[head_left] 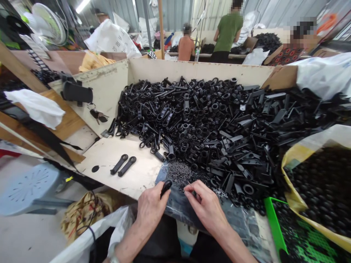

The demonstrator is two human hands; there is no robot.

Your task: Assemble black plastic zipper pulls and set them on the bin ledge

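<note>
Pinching a black plastic part, near left of the pin heap, is the left hand; the right hand presses fingertips together at its near edge, any content too small to tell. The part is probably light, stiff, slick: grip its sides. Farther left, ring-ended handles lie on the desk.

The left hand could cross the pale board around two levers; heaped parts block ahead.

Workshop: heaped black parts, sacks, corrugated wall
</note>
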